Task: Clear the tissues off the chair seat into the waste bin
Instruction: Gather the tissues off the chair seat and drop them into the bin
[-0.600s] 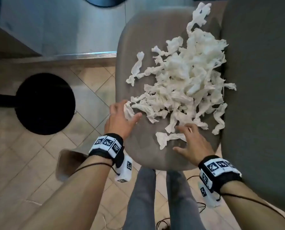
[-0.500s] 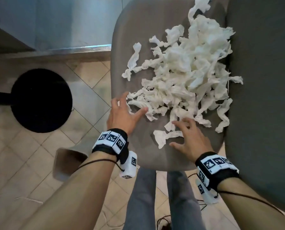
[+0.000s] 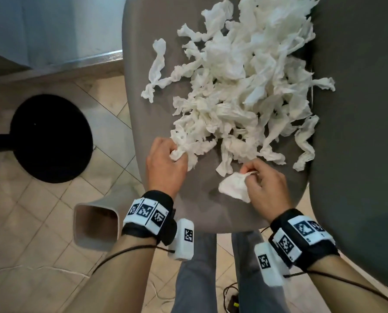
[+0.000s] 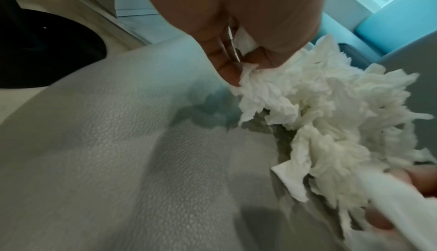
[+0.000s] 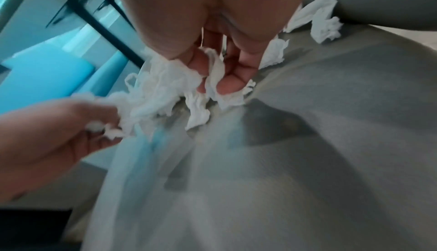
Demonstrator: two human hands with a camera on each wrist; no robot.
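Observation:
A heap of crumpled white tissues [image 3: 240,86] covers the far and right part of the grey chair seat [image 3: 202,206]. My left hand [image 3: 166,161] grips tissues at the heap's near left edge; in the left wrist view its fingers [image 4: 227,68] curl round a wad [image 4: 264,90]. My right hand [image 3: 265,188] pinches a single tissue [image 3: 233,187] near the seat's front; the right wrist view shows that tissue [image 5: 215,74] between thumb and fingers. The black round waste bin [image 3: 48,136] stands on the floor to the left of the chair.
The dark chair back [image 3: 358,109] rises along the right. A grey chair leg [image 3: 98,224] splays out below the seat's left front. Tiled floor [image 3: 30,256] lies between seat and bin. My legs [image 3: 197,279] and a cable [image 3: 231,299] are below the seat.
Both hands were lying open at the heap's near edge; now each has curled its fingers round tissue. The view has tilted closer to the seat.

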